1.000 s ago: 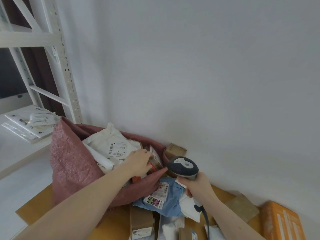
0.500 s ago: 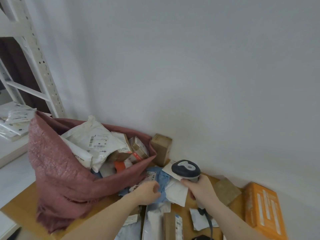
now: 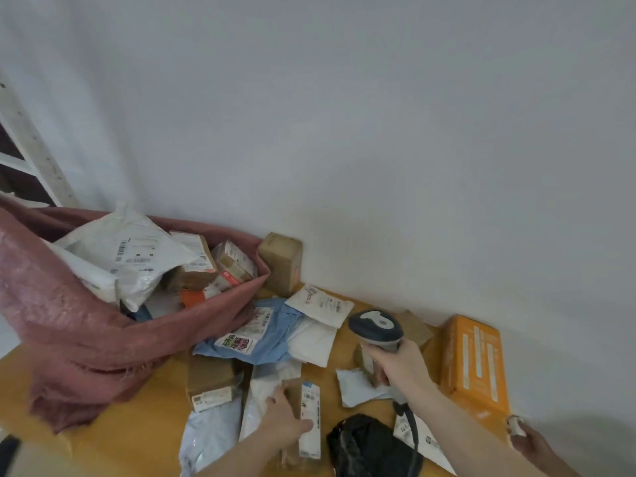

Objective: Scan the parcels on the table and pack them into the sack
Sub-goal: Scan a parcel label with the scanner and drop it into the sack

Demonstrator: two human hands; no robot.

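Note:
A pink woven sack [image 3: 79, 335] slumps open at the left of the yellow table [image 3: 137, 435], stuffed with white mailers and small boxes. My left hand [image 3: 285, 420] grips a narrow brown box with a white label [image 3: 308, 418] lying near the table's front. My right hand [image 3: 399, 364] holds a grey barcode scanner [image 3: 375, 327] above the parcels, its black cable trailing down. A blue mailer [image 3: 254, 339], white envelopes [image 3: 320, 304] and a brown box [image 3: 211, 383] lie between the sack and the scanner.
An orange box [image 3: 475, 366] lies at the right by the white wall. A black bag [image 3: 368, 449] sits at the front. A brown box [image 3: 280, 261] stands against the wall behind the sack. Another person's hand [image 3: 530, 442] shows at the far right. White shelving [image 3: 31, 153] rises at the left.
My left hand left the sack, crossed the blue mailer and now grips the narrow labelled box nearer the front. The view swung right; the scanner hand moved right.

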